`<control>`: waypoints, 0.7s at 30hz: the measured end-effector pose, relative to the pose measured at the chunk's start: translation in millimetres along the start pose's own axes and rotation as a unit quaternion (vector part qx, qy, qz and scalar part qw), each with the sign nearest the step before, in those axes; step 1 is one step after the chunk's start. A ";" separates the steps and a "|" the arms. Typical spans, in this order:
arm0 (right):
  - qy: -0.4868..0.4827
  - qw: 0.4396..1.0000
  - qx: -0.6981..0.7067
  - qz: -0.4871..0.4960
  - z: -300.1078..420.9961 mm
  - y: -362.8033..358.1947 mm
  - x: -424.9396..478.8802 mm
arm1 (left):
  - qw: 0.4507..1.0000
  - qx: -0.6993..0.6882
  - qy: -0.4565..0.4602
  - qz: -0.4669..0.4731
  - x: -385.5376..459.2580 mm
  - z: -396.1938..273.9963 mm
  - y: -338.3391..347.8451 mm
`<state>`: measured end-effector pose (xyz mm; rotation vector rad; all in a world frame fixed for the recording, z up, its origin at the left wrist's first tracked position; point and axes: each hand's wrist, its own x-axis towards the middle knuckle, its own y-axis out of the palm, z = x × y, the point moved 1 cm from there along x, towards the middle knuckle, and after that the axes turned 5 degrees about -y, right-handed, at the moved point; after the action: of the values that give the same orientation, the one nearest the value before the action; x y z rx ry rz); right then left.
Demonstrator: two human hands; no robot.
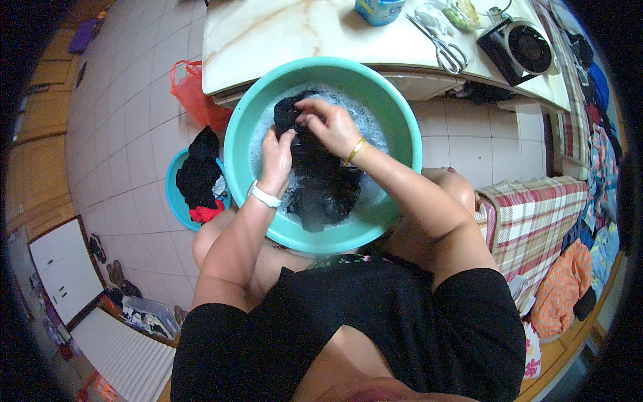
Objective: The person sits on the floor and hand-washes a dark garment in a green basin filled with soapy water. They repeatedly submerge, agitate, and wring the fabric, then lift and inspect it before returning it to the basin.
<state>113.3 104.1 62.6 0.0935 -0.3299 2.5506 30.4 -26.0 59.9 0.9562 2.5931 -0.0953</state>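
A teal plastic basin (402, 120) holds sudsy water in front of me. Dark wet black cloth (321, 166) lies in the water, and one part of it, a black garment (287, 113), is lifted near the far left of the basin. My left hand (275, 158), with a white watch at the wrist, grips this part from below, thumb on its near side. From the right, my right hand (329, 125) has its fingertips on the same piece, seemingly pinching it; a gold bracelet circles that wrist. Where the cloth continues under the right hand is hidden.
At left, a smaller blue basin (173, 183) holds black, red and pale clothes beside a red plastic bag (193, 95). Beyond the basin, a marble-look table (281, 40) carries scissors (444, 50), a blue tub (379, 10) and a small fan (527, 47). A plaid-covered seat (537, 211) stands right.
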 end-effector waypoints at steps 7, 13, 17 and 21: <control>0.108 0.972 -0.130 0.166 -60.5 -28.6 5.2 | 0.991 -0.130 -0.025 -0.018 -4.2 4.1 -7.9; 0.190 0.930 0.078 0.306 -45.6 -36.2 7.7 | 0.931 -0.321 -0.161 0.072 -5.0 -19.8 -11.9; 0.179 0.893 0.162 0.379 -20.5 -49.1 3.3 | 0.897 -0.360 -0.213 0.145 -9.9 -47.3 -14.1; 0.168 0.893 0.132 0.397 -12.3 -63.5 6.7 | 0.925 -0.320 -0.178 0.104 -1.3 -51.2 -29.1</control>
<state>142.0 162.3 65.2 -0.4756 0.1667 3.3275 -3.7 -39.4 106.0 0.8505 1.9644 0.5510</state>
